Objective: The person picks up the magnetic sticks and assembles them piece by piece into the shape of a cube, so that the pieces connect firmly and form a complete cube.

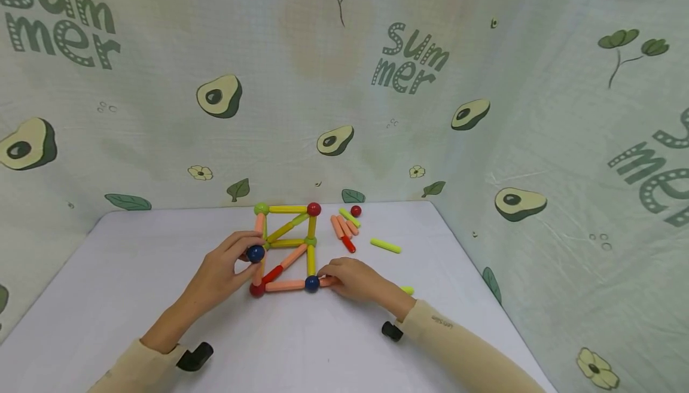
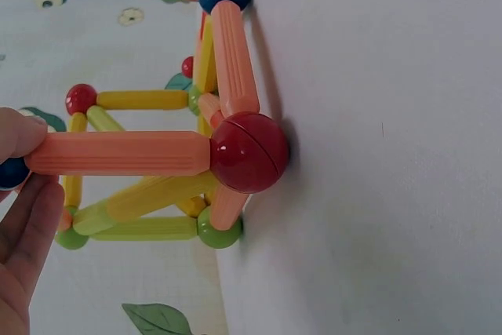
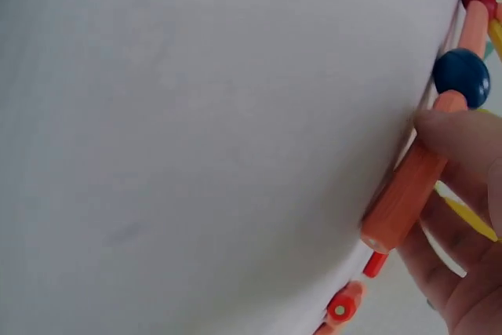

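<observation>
A frame of toy building rods and balls stands on the table in the head view. My left hand (image 1: 212, 273) grips a dark blue ball (image 1: 255, 253), which tops an upright orange rod (image 2: 121, 153). That rod rises from a red ball (image 2: 249, 152) at the frame's near left corner. At the near right corner sits a second blue ball (image 1: 312, 283), joined to the red one by a lying orange rod (image 1: 285, 286). My right hand (image 1: 357, 279) pinches another orange rod (image 3: 404, 198) between thumb and fingers; its far end meets this second blue ball.
Yellow rods (image 1: 287, 209) and green balls (image 1: 261, 209) form the back of the frame. Loose orange rods (image 1: 337, 227), a short red rod (image 1: 348, 244), a red ball (image 1: 356, 211) and green rods (image 1: 386, 245) lie to the right. A patterned cloth hangs behind the table.
</observation>
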Demonstrator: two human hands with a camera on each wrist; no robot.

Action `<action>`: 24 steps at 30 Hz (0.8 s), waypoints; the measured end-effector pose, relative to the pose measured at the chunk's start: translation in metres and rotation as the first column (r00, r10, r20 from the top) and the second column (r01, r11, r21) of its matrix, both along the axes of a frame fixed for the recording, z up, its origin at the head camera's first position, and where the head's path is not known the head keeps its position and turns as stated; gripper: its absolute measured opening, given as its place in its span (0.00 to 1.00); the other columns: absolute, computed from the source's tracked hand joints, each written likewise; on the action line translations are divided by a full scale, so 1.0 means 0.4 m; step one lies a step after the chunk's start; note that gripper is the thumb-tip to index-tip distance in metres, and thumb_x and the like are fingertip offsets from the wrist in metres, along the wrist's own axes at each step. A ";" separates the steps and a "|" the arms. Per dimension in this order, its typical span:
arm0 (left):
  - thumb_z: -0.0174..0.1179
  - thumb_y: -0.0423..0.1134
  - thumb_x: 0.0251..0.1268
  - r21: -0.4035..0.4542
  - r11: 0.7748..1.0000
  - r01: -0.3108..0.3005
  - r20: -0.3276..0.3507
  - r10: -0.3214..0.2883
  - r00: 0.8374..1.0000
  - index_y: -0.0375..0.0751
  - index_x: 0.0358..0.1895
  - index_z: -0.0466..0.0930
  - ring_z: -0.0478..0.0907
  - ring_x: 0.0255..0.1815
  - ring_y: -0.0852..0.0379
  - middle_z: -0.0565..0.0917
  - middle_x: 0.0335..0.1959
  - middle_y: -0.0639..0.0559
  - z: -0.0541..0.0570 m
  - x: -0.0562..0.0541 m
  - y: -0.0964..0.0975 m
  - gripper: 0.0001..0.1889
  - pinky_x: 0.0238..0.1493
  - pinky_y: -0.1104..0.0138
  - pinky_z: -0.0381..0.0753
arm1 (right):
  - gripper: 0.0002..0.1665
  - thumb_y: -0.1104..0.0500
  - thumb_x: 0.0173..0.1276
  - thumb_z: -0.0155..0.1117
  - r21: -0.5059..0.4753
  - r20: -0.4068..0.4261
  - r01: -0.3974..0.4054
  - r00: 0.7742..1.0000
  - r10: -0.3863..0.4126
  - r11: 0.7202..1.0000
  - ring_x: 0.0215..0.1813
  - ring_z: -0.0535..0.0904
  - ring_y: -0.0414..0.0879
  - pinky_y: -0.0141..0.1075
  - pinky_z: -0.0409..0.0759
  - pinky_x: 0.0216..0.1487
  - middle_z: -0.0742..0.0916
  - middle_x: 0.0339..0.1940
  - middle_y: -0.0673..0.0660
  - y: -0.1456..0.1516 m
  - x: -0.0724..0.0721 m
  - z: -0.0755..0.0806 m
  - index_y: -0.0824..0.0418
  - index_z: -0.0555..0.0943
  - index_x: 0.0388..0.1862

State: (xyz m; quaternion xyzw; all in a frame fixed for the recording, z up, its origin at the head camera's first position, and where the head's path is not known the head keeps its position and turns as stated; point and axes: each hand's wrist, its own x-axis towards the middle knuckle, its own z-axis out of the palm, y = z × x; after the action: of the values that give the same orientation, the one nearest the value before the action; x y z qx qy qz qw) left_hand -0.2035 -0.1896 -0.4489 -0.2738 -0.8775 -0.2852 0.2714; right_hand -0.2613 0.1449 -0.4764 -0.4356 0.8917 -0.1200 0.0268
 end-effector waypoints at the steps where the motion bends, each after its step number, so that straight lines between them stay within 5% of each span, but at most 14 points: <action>1: 0.82 0.27 0.52 0.000 1.000 0.000 0.002 0.000 1.000 0.40 0.62 0.80 0.84 0.47 0.60 0.80 0.63 0.50 0.000 0.000 0.000 0.32 0.51 0.83 0.79 | 0.18 0.59 0.74 0.73 -0.001 -0.017 -0.005 1.000 0.005 1.000 0.48 0.82 0.39 0.30 0.82 0.54 0.89 0.49 0.47 -0.004 0.001 0.000 0.51 0.87 0.61; 6: 0.82 0.27 0.52 -0.005 1.000 -0.001 0.004 0.001 1.000 0.41 0.62 0.80 0.84 0.47 0.60 0.80 0.63 0.51 0.002 0.001 -0.003 0.32 0.50 0.79 0.82 | 0.14 0.59 0.75 0.73 0.040 -0.096 -0.019 0.995 0.023 0.999 0.41 0.81 0.37 0.26 0.80 0.47 0.88 0.42 0.47 -0.009 0.003 0.001 0.49 0.90 0.57; 11: 0.82 0.26 0.51 -0.003 1.000 0.007 0.002 -0.007 1.000 0.41 0.63 0.80 0.84 0.47 0.60 0.80 0.64 0.50 0.002 0.001 -0.006 0.33 0.50 0.81 0.80 | 0.14 0.58 0.76 0.71 0.058 -0.072 0.017 0.997 -0.013 0.998 0.38 0.78 0.37 0.26 0.78 0.42 0.87 0.41 0.48 -0.004 0.001 0.014 0.51 0.90 0.58; 17: 0.83 0.28 0.51 -0.014 1.000 0.009 -0.009 -0.010 1.000 0.42 0.61 0.82 0.84 0.49 0.57 0.80 0.62 0.51 0.006 0.001 -0.009 0.31 0.45 0.68 0.88 | 0.16 0.61 0.71 0.76 -0.133 0.026 0.140 0.990 -0.137 0.981 0.41 0.81 0.40 0.30 0.83 0.47 0.91 0.45 0.50 -0.027 0.001 0.088 0.58 0.89 0.56; 24: 0.84 0.29 0.50 -0.015 1.000 0.002 -0.052 -0.003 0.999 0.42 0.55 0.84 0.84 0.46 0.57 0.80 0.54 0.53 0.013 -0.001 -0.011 0.28 0.43 0.60 0.90 | 0.15 0.55 0.72 0.75 -0.334 -0.058 -0.002 0.998 -0.019 0.943 0.38 0.78 0.39 0.25 0.76 0.37 0.91 0.41 0.50 -0.120 0.021 0.176 0.58 0.91 0.54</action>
State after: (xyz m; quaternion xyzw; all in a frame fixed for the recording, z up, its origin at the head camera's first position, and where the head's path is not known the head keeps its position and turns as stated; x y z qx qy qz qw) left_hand -0.2040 -0.1940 -0.4436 -0.2844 -0.8719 -0.2719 0.2917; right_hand -0.2528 0.0968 -0.4062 -0.4334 0.8608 -0.2562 -0.0749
